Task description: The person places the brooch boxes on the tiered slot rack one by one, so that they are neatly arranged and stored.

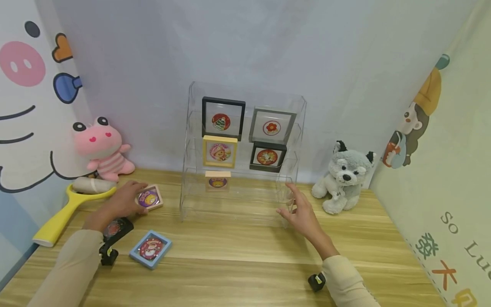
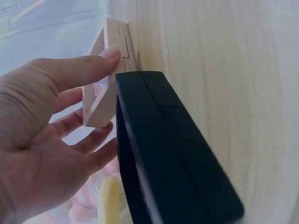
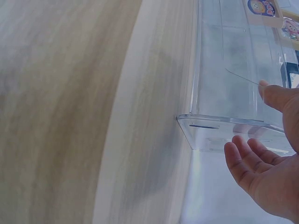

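At the left, my left hand [image 1: 124, 200] pinches a small pale pink frame [image 1: 152, 197] with a purple round picture, thumb on its near edge and fingers on the far side. A black frame [image 2: 173, 149] stands close under that hand. In front of it lies a blue frame [image 1: 151, 249] with a red snowman picture. My right hand [image 1: 303, 213] is at the right end of a clear tiered stand [image 1: 238, 194], thumb in front and loosely bent fingers beside the end panel [image 3: 233, 122]; contact is unclear.
The stand bears several frames, among them a black one [image 1: 223, 99], a grey one [image 1: 274, 109] and a yellow one [image 1: 220, 139]. A pink plush frog [image 1: 99, 143] and a yellow-handled lint roller [image 1: 57, 221] are at left, a grey plush dog [image 1: 347, 179] at right.
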Demonstrator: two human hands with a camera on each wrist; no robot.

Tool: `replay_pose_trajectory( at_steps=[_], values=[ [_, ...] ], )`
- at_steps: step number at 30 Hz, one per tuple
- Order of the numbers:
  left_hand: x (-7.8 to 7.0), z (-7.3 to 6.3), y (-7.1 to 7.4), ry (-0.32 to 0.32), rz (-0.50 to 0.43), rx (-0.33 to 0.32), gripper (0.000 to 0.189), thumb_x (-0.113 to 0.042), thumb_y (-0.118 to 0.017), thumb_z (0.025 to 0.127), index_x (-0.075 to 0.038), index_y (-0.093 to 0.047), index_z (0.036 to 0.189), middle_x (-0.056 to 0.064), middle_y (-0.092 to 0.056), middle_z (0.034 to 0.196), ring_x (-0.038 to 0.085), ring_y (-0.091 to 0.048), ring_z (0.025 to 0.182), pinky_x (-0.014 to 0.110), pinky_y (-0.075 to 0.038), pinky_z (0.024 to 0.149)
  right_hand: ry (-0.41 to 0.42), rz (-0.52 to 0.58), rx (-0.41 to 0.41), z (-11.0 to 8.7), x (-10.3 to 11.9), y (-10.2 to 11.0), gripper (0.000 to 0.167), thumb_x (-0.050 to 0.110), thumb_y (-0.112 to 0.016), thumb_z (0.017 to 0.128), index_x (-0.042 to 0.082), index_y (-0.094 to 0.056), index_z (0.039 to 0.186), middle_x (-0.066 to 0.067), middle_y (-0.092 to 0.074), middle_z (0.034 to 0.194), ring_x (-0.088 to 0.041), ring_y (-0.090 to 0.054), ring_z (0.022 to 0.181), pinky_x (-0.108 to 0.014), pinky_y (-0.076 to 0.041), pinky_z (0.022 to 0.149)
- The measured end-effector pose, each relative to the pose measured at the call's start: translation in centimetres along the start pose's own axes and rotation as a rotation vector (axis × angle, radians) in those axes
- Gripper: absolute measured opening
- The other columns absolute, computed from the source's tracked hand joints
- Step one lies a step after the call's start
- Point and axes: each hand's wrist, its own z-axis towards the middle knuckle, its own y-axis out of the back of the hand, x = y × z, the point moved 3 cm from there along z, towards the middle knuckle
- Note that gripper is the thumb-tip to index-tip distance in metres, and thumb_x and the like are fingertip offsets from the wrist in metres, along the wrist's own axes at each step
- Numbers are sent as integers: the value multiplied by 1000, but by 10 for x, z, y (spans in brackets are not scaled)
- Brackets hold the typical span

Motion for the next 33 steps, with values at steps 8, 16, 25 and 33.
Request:
replay_pose_trajectory(
  at_steps=[8, 16, 25, 33],
  values=[
    [1, -1, -2, 30, -40, -24, 84, -15, -89, 66, 5, -47, 136, 43, -44, 128, 57, -46, 114, 70, -41, 94, 2, 5, 1, 0, 1, 1, 81, 8, -82, 81, 8, -38, 150, -22, -58, 108, -30, -64, 89, -34, -58, 67],
    [-1, -5, -3, 33, -111, -38, 79, -8, -84, 72, 2, -44, 140, 43, -38, 128, 57, -45, 113, 71, -41, 91, -9, 5, 6, 0, 1, 0, 81, 8, -82, 82, 9, -38, 150, -22, -58, 109, -31, -65, 90, -31, -58, 67],
    [-4, -7, -1, 29, -133, -110, 70, 4, -77, 76, 5, -46, 139, 40, -39, 119, 47, -48, 99, 57, -47, 80, -5, 1, 1, 1, 0, 0, 81, 9, -82, 82, 9, -38, 150, -22, -58, 109, -31, -65, 90, -31, -57, 67],
    [-6, -8, 0, 16, -142, -156, 60, 6, -73, 76, 4, -54, 133, 27, -49, 103, 36, -51, 89, 41, -46, 72, -8, 6, 1, 0, -1, -1, 81, 9, -82, 82, 9, -38, 150, -23, -58, 110, -30, -64, 90, -33, -58, 67]
  ],
)
